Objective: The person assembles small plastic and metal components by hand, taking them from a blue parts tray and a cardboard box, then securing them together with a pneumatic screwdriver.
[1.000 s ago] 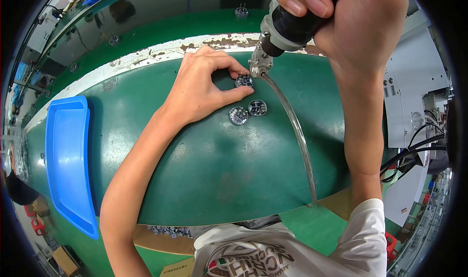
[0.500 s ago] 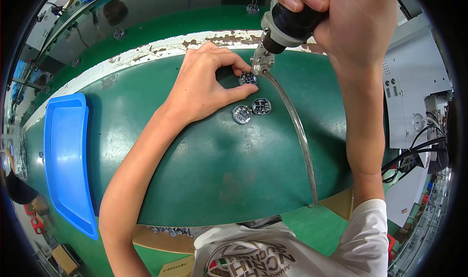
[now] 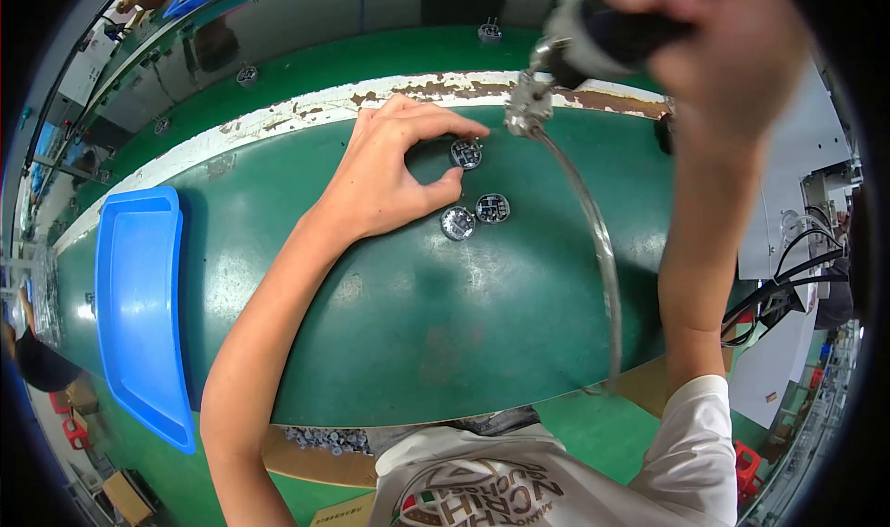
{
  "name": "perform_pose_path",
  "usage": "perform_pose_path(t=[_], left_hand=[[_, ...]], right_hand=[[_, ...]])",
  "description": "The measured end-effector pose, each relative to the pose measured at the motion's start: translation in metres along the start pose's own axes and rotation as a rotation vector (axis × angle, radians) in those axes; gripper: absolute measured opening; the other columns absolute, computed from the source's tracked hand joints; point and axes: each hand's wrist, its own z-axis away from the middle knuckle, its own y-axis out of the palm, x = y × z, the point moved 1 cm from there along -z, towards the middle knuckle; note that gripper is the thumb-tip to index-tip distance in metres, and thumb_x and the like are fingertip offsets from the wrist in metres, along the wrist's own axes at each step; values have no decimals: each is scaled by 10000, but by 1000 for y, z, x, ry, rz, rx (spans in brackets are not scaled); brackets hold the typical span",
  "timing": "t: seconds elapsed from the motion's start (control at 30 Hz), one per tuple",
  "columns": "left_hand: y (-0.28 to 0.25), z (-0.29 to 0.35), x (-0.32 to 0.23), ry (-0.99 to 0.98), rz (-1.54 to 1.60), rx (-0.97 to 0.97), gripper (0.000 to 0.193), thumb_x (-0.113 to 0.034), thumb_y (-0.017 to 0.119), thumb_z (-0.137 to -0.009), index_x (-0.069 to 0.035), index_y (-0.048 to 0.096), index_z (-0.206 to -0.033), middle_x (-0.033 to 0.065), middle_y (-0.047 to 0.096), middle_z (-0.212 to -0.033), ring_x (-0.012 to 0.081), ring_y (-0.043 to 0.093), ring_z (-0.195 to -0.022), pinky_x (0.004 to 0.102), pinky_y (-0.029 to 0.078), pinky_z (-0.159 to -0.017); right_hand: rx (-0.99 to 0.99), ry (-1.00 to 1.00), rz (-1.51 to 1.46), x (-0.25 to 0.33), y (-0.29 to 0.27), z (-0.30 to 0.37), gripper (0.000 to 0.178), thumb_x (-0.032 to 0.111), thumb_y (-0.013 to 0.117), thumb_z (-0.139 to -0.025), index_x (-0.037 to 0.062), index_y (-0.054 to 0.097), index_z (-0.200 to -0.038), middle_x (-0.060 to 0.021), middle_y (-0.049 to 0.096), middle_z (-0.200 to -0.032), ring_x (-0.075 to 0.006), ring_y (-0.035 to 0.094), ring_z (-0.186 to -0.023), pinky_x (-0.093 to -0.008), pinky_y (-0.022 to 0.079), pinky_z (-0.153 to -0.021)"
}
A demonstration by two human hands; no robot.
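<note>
My left hand (image 3: 375, 170) rests on the green work surface with thumb and forefinger spread around a small round part with a circuit board (image 3: 466, 153). The thumb is close to the part's edge; the forefinger stands off it. Two similar round parts, one dark-topped (image 3: 492, 208) and one lighter (image 3: 458, 223), lie side by side just nearer to me. My right hand (image 3: 732, 63), blurred, grips a black-and-grey power screwdriver (image 3: 612, 40) above the surface. Its metal nose (image 3: 528, 105) is apart from the parts, and a clear hose (image 3: 604, 249) hangs from it.
A blue tray (image 3: 139, 314) stands at the left. Beyond the chipped white ledge (image 3: 306, 110) a green belt carries several round parts, one being a pronged part (image 3: 489, 32). A grey machine with black cables (image 3: 788, 281) is at the right. Below the front edge sits a box of small pieces (image 3: 324, 439).
My right hand has drawn the screwdriver up and to the right, off the round part. My left thumb and forefinger have opened away from that part, which stays on the surface.
</note>
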Motion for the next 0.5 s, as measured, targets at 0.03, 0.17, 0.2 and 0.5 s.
perform_pose_path(t=[0.03, 0.17, 0.2, 0.5], left_hand=[[0, 1, -4, 13, -29, -28, 432, -123, 784, -729, -74, 730, -1155, 78, 720, -1182, 258, 600, -1111, 384, 422, -1069], [-1, 1, -4, -16, -66, -33, 525, -166, 828, -756, -111, 687, -1259, 62, 685, -1226, 264, 572, -1150, 406, 394, -1089], [0, 0, -1, -53, -61, -24, 508, -186, 848, -764, -111, 695, -1242, 62, 695, -1180, 259, 584, -1125, 403, 410, -1070], [-4, 1, 1, -86, 107, -1, 575, -95, 867, -764, -32, 651, -1293, 75, 704, -1085, 225, 641, -1083, 367, 481, -1038]], right_hand=[[-4, 0, -6, 3, -48, 0, 323, 297, 647, -980, 46, 553, -801, 26, 459, -501, -64, 422, -367, -244, 378, -393], [-19, 0, -19, 10, -50, 13, 323, 295, 645, -983, 45, 553, -801, 27, 456, -499, -64, 419, -366, -245, 374, -390], [-25, 0, -21, 7, -43, 12, 323, 295, 645, -983, 45, 553, -800, 28, 455, -499, -64, 418, -365, -245, 373, -389], [-85, 5, -21, -11, 55, 2, 324, 291, 641, -988, 43, 553, -800, 30, 448, -494, -64, 411, -361, -245, 366, -382]])
